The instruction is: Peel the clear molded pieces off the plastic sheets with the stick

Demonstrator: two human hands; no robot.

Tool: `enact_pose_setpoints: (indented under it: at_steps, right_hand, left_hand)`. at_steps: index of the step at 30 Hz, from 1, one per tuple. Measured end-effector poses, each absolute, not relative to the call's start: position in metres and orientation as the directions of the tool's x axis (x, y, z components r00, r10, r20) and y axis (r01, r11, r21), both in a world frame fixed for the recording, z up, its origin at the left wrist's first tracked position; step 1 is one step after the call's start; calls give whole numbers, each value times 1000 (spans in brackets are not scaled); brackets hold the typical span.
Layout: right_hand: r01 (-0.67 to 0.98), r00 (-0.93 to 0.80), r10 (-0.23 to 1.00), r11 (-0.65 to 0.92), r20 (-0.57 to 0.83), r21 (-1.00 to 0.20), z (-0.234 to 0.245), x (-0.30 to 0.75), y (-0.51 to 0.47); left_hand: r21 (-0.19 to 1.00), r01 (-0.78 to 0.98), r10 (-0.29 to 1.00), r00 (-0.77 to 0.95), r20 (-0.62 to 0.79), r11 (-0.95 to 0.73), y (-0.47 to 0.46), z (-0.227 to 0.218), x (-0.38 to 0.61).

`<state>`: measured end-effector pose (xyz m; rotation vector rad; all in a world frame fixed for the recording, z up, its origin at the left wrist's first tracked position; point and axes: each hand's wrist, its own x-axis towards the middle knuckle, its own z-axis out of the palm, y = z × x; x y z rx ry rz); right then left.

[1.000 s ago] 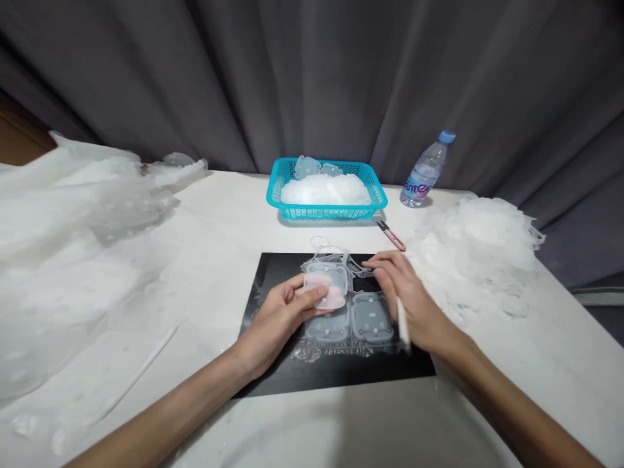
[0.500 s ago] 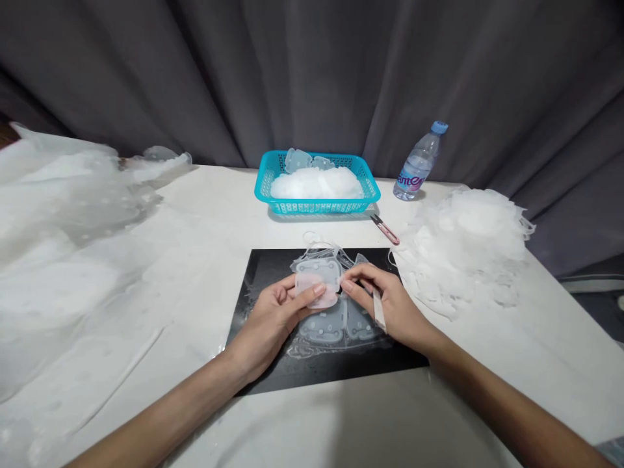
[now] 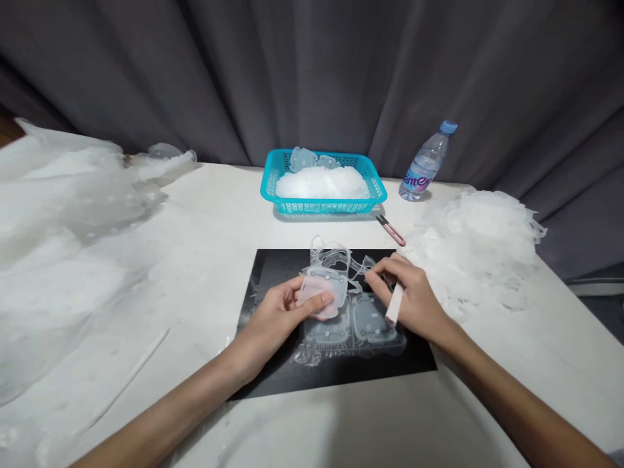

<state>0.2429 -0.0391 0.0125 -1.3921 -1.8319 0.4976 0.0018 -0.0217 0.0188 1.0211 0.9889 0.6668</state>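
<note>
My left hand [image 3: 287,309] is closed on a small, translucent rounded plastic piece [image 3: 322,286], thumb across its face. The piece has small round marks and a slot near its edges. My right hand [image 3: 407,286] is closed around a slim white-handled tool [image 3: 395,304]; its working end is mostly hidden by the fingers. The right fingertips are at a thin, clear plastic scrap strip [image 3: 358,268] that loops behind the held piece. Below the hands, a clear moulded sheet [image 3: 375,318] with similar rounded shapes lies on a black mat [image 3: 331,374].
A turquoise basket [image 3: 322,208] holding white translucent pieces stands at the back. Pink-handled snips [image 3: 391,231] lie in front of it, near a water bottle [image 3: 426,166]. White plastic sheets [image 3: 73,247] are heaped at left, and a pile of scraps [image 3: 487,240] lies at right.
My right hand has moved right, away from the held piece, drawing the clear strip with it. My left hand keeps its hold, and the view has shifted slightly.
</note>
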Motion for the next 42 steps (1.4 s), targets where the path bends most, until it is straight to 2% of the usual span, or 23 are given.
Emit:
enact_pose_setpoints:
  at_steps: [2, 5, 8, 11, 13, 16, 19, 21, 23, 25, 27, 29, 33, 36, 39, 42]
  right_hand:
    - [619, -115, 918, 366, 380, -695, 16, 245, -34]
    - [577, -257, 882, 467, 394, -670, 29, 238, -19]
    - [535, -449, 841, 524, 302, -663, 46, 221, 3]
    - [493, -624, 777, 468, 76, -733, 54, 203, 27]
    - [442, -681, 731, 368, -39, -818, 53, 196, 39]
    - [354, -717, 686, 206, -123, -912, 50, 198, 47]
    - [331, -752, 639, 159, -158, -930, 52, 206, 46]
    - [376, -752, 638, 209, -166, -903, 53, 208, 43]
    - [497, -693, 704, 313, -154, -809, 49, 205, 39]
    - [652, -573, 812, 372, -108, -661, 42, 201, 36]
    - [742, -480, 874, 360, -74, -565, 34, 197, 34]
    - [759, -457, 886, 344, -77, -554, 32, 198, 34]
    - [681, -490, 872, 382, -1, -625, 41, 211, 35]
    - [572, -479, 875, 375, 74, -729, 51, 223, 33]
    - [536, -495, 869, 301, -5, -789, 57, 233, 29]
    - [495, -622, 772, 255, -134, -830, 60, 234, 25]
  left_hand:
    - [939, 29, 848, 420, -323, 344, -20, 17, 1]
    - [967, 80, 863, 437, -252, 242, -17, 15, -1]
    - [978, 158, 877, 440, -190, 133, -16, 12, -3]
    - [966, 253, 897, 412, -158, 54, -17, 12, -6]
    - [949, 315, 906, 402, -135, 2, -18, 15, -7]
    - [917, 395, 895, 429, -123, -63, -20, 21, -9]
    - [874, 466, 888, 450, -99, -138, -23, 23, -10]
    - [833, 502, 882, 470, -39, -231, -26, 19, -10]
    - [746, 524, 848, 520, 101, -411, -31, 12, -9]
    - [576, 525, 758, 582, 294, -627, -37, 5, -8]
    - [419, 524, 670, 619, 410, -741, -41, 1, -7]
    - [427, 549, 695, 597, 400, -718, -42, 2, -9]
    - [664, 568, 843, 504, 187, -486, -38, 8, -18]
    - [756, 549, 877, 476, 69, -357, -35, 12, -23]
    - [807, 518, 892, 451, 23, -283, -34, 13, -23]
    - [843, 483, 897, 442, 0, -238, -34, 12, -23]
